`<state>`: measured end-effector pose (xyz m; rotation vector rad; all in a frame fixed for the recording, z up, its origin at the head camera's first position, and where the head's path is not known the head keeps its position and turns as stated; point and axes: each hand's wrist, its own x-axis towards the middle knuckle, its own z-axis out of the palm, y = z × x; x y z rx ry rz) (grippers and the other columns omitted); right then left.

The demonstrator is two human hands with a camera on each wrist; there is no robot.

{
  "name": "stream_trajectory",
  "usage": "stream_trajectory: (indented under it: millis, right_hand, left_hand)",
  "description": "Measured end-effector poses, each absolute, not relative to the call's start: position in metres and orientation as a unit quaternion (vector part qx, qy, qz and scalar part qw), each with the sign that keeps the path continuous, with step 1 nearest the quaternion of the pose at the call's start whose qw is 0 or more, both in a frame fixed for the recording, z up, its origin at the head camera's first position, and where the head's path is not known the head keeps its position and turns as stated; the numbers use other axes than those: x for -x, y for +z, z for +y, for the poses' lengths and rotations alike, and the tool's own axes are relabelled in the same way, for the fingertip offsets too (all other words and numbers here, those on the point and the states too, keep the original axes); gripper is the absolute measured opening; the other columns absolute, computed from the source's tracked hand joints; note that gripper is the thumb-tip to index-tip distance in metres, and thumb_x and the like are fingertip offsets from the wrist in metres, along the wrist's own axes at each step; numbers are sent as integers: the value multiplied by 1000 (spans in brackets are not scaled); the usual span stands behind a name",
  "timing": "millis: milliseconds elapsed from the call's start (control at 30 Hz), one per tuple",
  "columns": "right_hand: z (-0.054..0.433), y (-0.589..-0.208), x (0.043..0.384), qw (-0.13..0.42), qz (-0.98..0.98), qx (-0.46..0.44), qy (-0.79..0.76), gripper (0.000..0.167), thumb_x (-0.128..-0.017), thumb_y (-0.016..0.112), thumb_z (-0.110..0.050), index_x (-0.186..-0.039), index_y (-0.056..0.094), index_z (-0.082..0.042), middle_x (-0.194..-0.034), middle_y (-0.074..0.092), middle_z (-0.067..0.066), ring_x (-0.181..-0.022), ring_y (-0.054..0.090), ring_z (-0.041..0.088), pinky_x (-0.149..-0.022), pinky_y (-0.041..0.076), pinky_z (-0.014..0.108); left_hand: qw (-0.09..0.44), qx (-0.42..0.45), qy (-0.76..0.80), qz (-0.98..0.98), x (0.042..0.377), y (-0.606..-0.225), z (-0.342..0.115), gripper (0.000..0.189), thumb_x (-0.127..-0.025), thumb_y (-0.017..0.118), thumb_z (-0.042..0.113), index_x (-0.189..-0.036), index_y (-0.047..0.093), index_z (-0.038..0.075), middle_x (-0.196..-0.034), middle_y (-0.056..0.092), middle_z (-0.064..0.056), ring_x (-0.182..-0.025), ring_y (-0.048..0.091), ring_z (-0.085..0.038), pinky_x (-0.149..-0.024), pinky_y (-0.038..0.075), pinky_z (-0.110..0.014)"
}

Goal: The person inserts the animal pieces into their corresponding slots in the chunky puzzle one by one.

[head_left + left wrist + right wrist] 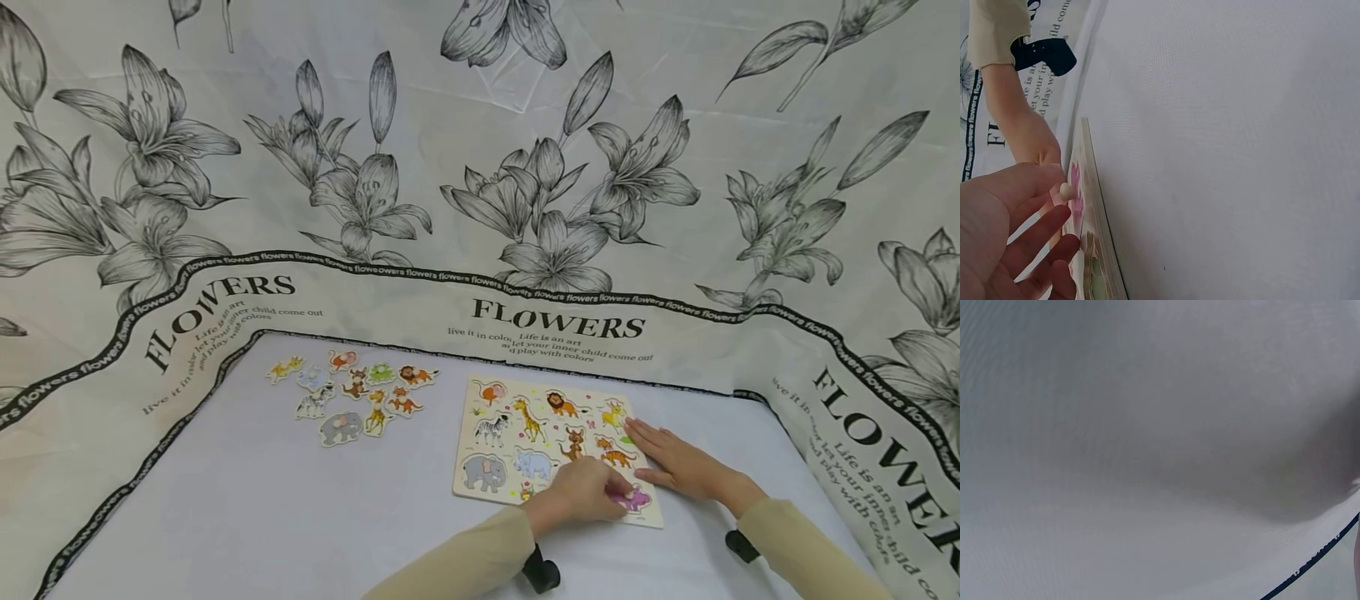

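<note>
A wooden animal puzzle board (501, 427) lies on the white cloth, printed with animals such as a lion, giraffe and zebra. At its near right corner my left hand (581, 493) pinches the small round knob (1067, 192) of a purple animal piece (636, 498) between thumb and index finger. That piece sits at its spot on the board, partly covered by the fingers. My right hand (678, 461) rests with straight fingers along the board's right edge. The right wrist view shows mostly white cloth, with only a sliver of skin at its right edge.
Left of the board lies a loose group of animal pieces, among them an elephant piece (341, 428), a zebra piece (313, 402) and a lion piece (417, 376). A flower-printed cloth (390, 308) rises behind and at both sides of the table.
</note>
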<state>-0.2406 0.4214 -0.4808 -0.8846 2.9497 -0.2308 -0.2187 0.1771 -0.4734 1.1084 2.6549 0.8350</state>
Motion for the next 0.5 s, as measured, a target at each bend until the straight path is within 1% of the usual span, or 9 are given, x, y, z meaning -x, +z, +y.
stream_trajectory:
  millis: [67, 133, 200, 300, 367, 467, 500]
  right_hand:
    - [421, -481, 241, 29, 955, 285, -74, 72, -95, 52, -47, -149, 31, -3, -153, 30, 23, -145, 25, 27, -106, -11, 3]
    - [421, -481, 241, 34, 956, 281, -75, 73, -95, 52, -47, -149, 30, -3, -154, 29, 23, -146, 23, 25, -104, -13, 1]
    - [421, -482, 242, 39, 957, 278, -77, 73, -95, 51, -48, -149, 30, -3, -154, 28, 22, -147, 17, 18, -104, -12, 1]
    - [421, -482, 242, 40, 956, 281, -76, 73, -95, 50, -48, -149, 30, -3, -154, 28, 22, -146, 7, 5, -103, -12, 1]
    - [421, -483, 242, 39, 955, 283, -79, 73, -95, 50, -48, -149, 30, -3, -154, 29, 22, -143, 1, -4, -103, -12, 1]
    - [422, -483, 242, 36, 954, 285, -80, 73, -95, 51, -48, -149, 31, -3, -154, 29, 22, -139, -3, -11, -103, -12, 0]
    - [422, -483, 242, 34, 954, 286, -80, 73, -95, 51, -48, -149, 31, -2, -154, 30, 22, -138, -4, -12, -103, -12, 0]
  left_hand:
    - [75, -365, 285, 883, 217, -472, 174, 31, -79, 76, 27, -110, 72, 30, -82, 68, 19, -63, 45, 7, -55, 34, -10]
    - [78, -357, 292, 884, 216, -470, 171, 32, -79, 76, 27, -111, 72, 30, -75, 66, 18, -59, 45, 7, -53, 35, -10]
    - [78, -349, 298, 885, 215, -467, 168, 33, -79, 77, 27, -111, 72, 30, -75, 66, 17, -59, 45, 7, -53, 35, -10]
    - [76, -340, 307, 885, 215, -463, 162, 32, -79, 77, 27, -111, 72, 29, -83, 71, 17, -60, 46, 7, -56, 35, -9]
    - [74, -340, 311, 884, 216, -460, 159, 32, -80, 76, 28, -112, 72, 29, -92, 73, 17, -65, 47, 8, -59, 36, -9]
    - [78, -335, 321, 882, 218, -458, 154, 31, -82, 75, 28, -113, 72, 28, -98, 72, 17, -72, 52, 7, -62, 38, -10]
    - [79, -333, 325, 882, 219, -458, 153, 31, -82, 74, 28, -113, 71, 28, -100, 72, 16, -74, 54, 7, -62, 38, -10]
